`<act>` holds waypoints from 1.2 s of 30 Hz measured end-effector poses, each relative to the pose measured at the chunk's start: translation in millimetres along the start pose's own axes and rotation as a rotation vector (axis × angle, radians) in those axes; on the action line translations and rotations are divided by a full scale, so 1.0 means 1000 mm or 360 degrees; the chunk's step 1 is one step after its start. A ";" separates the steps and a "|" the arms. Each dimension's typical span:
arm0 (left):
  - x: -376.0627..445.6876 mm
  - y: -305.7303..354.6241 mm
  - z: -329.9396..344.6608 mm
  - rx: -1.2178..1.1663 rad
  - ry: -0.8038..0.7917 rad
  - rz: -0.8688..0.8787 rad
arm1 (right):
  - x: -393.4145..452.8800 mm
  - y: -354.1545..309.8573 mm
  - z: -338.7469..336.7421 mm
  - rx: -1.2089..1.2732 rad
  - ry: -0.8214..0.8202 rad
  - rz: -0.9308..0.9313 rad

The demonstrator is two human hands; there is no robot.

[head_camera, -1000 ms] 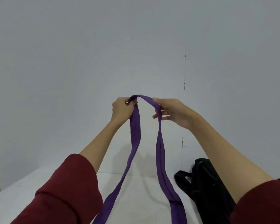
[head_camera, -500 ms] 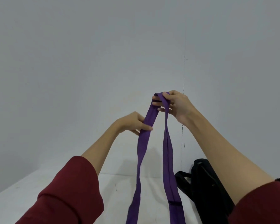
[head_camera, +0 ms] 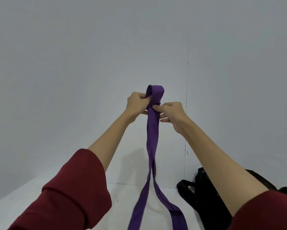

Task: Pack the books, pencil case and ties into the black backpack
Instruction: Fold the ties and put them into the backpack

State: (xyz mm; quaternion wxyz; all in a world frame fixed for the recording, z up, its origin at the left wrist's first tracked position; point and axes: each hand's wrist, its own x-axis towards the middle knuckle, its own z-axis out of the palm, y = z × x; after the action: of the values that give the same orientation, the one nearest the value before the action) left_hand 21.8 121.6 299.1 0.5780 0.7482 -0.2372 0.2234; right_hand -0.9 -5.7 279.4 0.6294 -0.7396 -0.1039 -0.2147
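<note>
left hand [head_camera: 137, 103] back up — pinching fold of long purple fabric tie [head_camera: 152, 130] | right hand [head_camera: 171, 113] now gripping doubled strands just below | halves merging, folding progressing | black fabric backpack [head_camera: 205, 193] waiting on table, right

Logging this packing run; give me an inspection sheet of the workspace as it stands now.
Surface: white table, bare where visible.
Job's things: purple tie folded double and held up, its two ends trailing down to the table; black backpack on the table at right, partly behind the right arm. Books and pencil case not in view.
Clutter: nothing seen.
Hands: left hand pinches the tie just below the fold; right hand pinches it slightly lower. Both arms in dark red sleeves.
Cables: nothing seen.
Surroundings: plain grey wall with a thin vertical seam at right.
</note>
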 end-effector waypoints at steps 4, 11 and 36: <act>0.005 0.005 -0.005 -0.0161 -0.0134 -0.0090 | 0.000 0.007 0.004 0.0073 0.0054 0.0025; -0.008 -0.013 -0.003 -0.0540 -0.0375 -0.0290 | 0.004 0.005 0.011 0.0159 0.0367 -0.0005; 0.005 -0.003 -0.015 -0.0817 -0.0434 -0.0377 | 0.006 0.001 0.003 0.0120 -0.0017 -0.0095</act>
State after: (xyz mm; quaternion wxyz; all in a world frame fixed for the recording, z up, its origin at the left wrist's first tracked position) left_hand 26.8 136.0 302.9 0.7328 0.6234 -0.2722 -0.0151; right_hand 5.6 -3.4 280.5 0.6497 -0.7129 -0.1374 -0.2253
